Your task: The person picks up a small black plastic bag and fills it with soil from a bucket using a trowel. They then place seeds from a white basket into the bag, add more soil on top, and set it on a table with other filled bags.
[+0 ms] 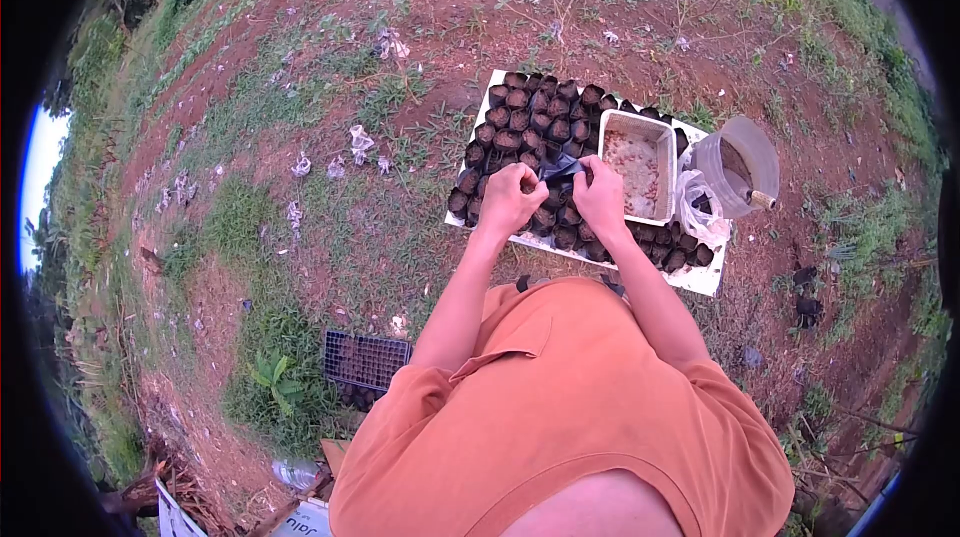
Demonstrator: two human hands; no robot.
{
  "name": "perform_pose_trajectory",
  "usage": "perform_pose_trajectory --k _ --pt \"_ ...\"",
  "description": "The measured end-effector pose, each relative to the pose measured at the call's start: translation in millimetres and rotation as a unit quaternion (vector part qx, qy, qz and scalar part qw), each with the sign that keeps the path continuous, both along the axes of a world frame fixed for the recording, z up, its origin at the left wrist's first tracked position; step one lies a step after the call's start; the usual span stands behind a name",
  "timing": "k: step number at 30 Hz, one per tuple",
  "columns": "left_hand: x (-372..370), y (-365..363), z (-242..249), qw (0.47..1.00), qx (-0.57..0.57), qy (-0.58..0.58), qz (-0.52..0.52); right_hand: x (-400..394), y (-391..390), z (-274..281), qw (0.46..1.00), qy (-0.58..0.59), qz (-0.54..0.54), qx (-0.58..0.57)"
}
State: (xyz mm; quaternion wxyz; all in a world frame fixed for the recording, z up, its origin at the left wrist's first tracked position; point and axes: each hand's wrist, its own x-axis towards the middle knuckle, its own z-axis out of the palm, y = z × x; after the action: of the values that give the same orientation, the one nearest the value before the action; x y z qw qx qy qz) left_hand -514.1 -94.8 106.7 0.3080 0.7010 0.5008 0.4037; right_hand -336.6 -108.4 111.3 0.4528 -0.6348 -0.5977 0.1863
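A small black plastic seedling bag [561,168] is stretched between my two hands, above the tray of filled bags. My left hand [513,200] pinches its left side with bent fingers. At its right side, my right hand [600,197] grips the plastic between thumb and fingers. Below and around them stand many black bags packed with dark soil [519,120], crowded in rows on a white board [710,279]. Just right of my right hand is a white rectangular basin [638,165] with pale, reddish-flecked contents. Whether the held bag has anything inside cannot be made out.
A clear plastic tub [750,162] with a handled tool in it stands at the board's right edge, beside a whitish plastic bag [702,210]. A black cell tray [366,361] lies on the ground at lower left. Grass and reddish soil surround the board.
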Motion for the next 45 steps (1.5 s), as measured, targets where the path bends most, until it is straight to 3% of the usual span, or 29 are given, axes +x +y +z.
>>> perform_pose_trajectory --k 4,6,8,11,12,14,17,20,25,29,33,38,40,45 --pt "10 1 4 0.998 0.042 0.015 0.035 -7 4 1 0.996 -0.022 0.027 0.085" --pt "17 1 5 0.999 0.024 -0.018 0.044 -7 6 1 0.997 -0.010 0.073 -0.007" --pt "18 2 5 0.998 0.034 -0.015 0.041 -6 10 1 0.998 -0.015 0.051 -0.015" --pt "12 3 3 0.995 0.001 0.066 0.076 0 14 27 0.990 -0.069 -0.028 -0.116" --pt "13 4 5 0.995 0.001 0.066 0.076 1 17 24 0.991 -0.069 -0.029 -0.116" --pt "16 4 7 0.996 -0.001 0.051 0.074 1 19 11 0.995 -0.095 0.003 0.017" --pt "21 10 9 0.992 0.091 -0.006 0.092 -4 22 10 0.997 -0.063 0.047 -0.015" --pt "19 14 6 0.994 0.088 0.008 0.059 -6 20 13 0.995 -0.057 0.074 -0.047" --pt "18 16 12 0.993 0.009 0.097 0.071 -7 17 16 0.986 -0.160 -0.013 -0.035" --pt "22 15 15 0.984 -0.021 0.159 0.083 -5 12 18 0.983 -0.178 0.051 -0.009" --pt "25 21 13 0.974 0.002 0.201 0.102 1 16 12 0.979 -0.205 0.019 -0.014" --pt "36 29 12 0.984 0.010 0.160 0.078 12 16 12 0.989 -0.133 -0.062 -0.027" --pt "45 27 20 0.990 -0.055 0.118 0.055 21 17 10 0.997 -0.047 0.004 -0.056" --pt "57 29 9 0.990 -0.024 0.136 0.020 42 4 12 0.988 -0.135 -0.063 -0.038"
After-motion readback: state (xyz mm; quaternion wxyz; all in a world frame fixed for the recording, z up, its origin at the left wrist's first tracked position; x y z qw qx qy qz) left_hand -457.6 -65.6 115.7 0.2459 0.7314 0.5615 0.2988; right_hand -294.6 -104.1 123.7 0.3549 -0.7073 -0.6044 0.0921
